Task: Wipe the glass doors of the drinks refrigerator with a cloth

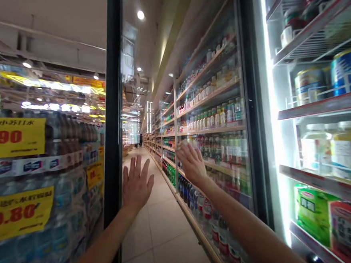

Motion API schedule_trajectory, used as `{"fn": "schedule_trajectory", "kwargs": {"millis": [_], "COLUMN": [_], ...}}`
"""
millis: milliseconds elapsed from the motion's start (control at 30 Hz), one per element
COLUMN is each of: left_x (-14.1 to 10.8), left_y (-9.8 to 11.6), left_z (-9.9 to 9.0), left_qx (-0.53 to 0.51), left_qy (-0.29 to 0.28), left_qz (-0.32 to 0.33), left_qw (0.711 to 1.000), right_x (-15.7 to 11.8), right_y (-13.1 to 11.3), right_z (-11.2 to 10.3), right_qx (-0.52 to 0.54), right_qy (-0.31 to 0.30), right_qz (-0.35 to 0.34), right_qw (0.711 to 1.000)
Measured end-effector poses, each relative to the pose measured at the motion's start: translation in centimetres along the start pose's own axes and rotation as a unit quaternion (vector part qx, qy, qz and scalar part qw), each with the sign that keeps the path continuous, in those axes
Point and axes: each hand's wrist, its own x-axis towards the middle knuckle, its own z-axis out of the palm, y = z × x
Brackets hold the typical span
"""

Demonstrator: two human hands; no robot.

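Note:
A tall glass cooler door point(113, 95) with a black frame stands swung out in front of me. My left hand point(137, 184) is raised with its fingers spread, held up against the glass beside the left frame bar. Farther right, my right hand point(192, 164) also lies flat at the pane, fingers stretched out and slightly blurred. Neither hand holds anything. Whether each palm presses fully on the glass is hard to make out.
At right, lit cooler shelves point(326, 181) carry cans, bottles and green and red packs point(313, 214). Stacked bottled water point(59, 235) with yellow price signs point(19, 214) stands at left. Through the glass appear a tiled aisle floor point(163, 216), drink shelves point(211, 129) and a distant person point(140, 140).

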Motion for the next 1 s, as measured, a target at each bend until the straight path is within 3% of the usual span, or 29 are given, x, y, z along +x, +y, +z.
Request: {"fn": "schedule_trajectory", "kwargs": {"millis": [33, 67, 200, 233, 267, 333, 367, 400, 467, 533, 567, 600, 700, 733, 767, 800, 867, 1000], "left_x": [0.0, 0.0, -0.4, -0.5, -0.6, -0.8, -0.8, -0.8, -0.8, -0.8, -0.8, -0.7, -0.6, -0.6, -0.6, -0.6, -0.6, -0.3], "left_y": [-0.1, -0.1, -0.2, -0.1, -0.1, 0.1, 0.2, 0.3, 0.4, 0.5, 0.6, 0.6, 0.6, 0.5, 0.3, 0.2, -0.1, 0.2], "left_z": [0.0, -0.1, 0.0, 0.1, 0.1, 0.2, 0.2, 0.1, 0.1, 0.1, 0.1, 0.1, 0.2, 0.1, 0.1, 0.1, -0.1, -0.3], "left_qx": [-0.002, -0.004, -0.008, -0.009, -0.010, -0.013, -0.014, -0.016, -0.021, -0.026, -0.029, -0.032, -0.041, -0.043, -0.046, -0.048, -0.052, -0.051], "left_qy": [-0.004, -0.008, -0.016, -0.013, -0.011, -0.009, -0.008, -0.008, -0.007, -0.005, -0.002, 0.000, 0.004, 0.004, 0.002, 0.000, -0.001, 0.006], "left_qz": [0.002, 0.003, 0.005, 0.002, -0.003, -0.012, -0.016, -0.017, -0.016, -0.015, -0.016, -0.018, -0.022, -0.018, -0.013, -0.007, 0.004, -0.003], "left_qw": [1.000, 1.000, 1.000, 1.000, 1.000, 1.000, 1.000, 1.000, 1.000, 1.000, 0.999, 0.999, 0.999, 0.999, 0.999, 0.999, 0.999, 0.999], "right_x": [0.2, 0.3, 0.3, 0.2, 0.1, 0.0, 0.2, 0.5, 1.3, 2.2, 2.5, 2.7, 2.6, 2.4, 2.0, 1.7, 0.6, -2.0], "right_y": [-0.5, -0.8, -0.7, -0.9, -1.1, -1.4, -1.2, -0.9, 0.3, 1.2, 1.3, 0.9, -0.7, -0.8, -0.4, 0.7, 4.3, 13.0], "right_z": [0.2, 0.3, 0.5, 0.5, 0.5, 0.4, 0.4, 0.3, 0.1, 0.0, 0.0, 0.0, 0.4, 0.5, 0.5, 0.3, -0.5, -2.9], "right_qx": [0.009, 0.009, -0.028, -0.026, -0.017, 0.007, 0.009, 0.000, -0.038, -0.071, -0.077, -0.074, -0.034, -0.028, -0.031, -0.044, -0.078, -0.097], "right_qy": [-0.007, -0.002, 0.074, 0.070, 0.051, -0.007, -0.024, -0.028, 0.000, 0.033, 0.042, 0.040, -0.014, -0.028, -0.033, -0.029, -0.010, 0.020], "right_qz": [-0.045, -0.045, 0.171, 0.159, 0.094, -0.090, -0.138, -0.132, 0.026, 0.199, 0.229, 0.207, -0.033, -0.079, -0.079, -0.036, 0.121, 0.328], "right_qw": [0.999, 0.999, 0.982, 0.984, 0.994, 0.996, 0.990, 0.991, 0.999, 0.977, 0.969, 0.975, 0.999, 0.996, 0.996, 0.998, 0.990, 0.940]}}
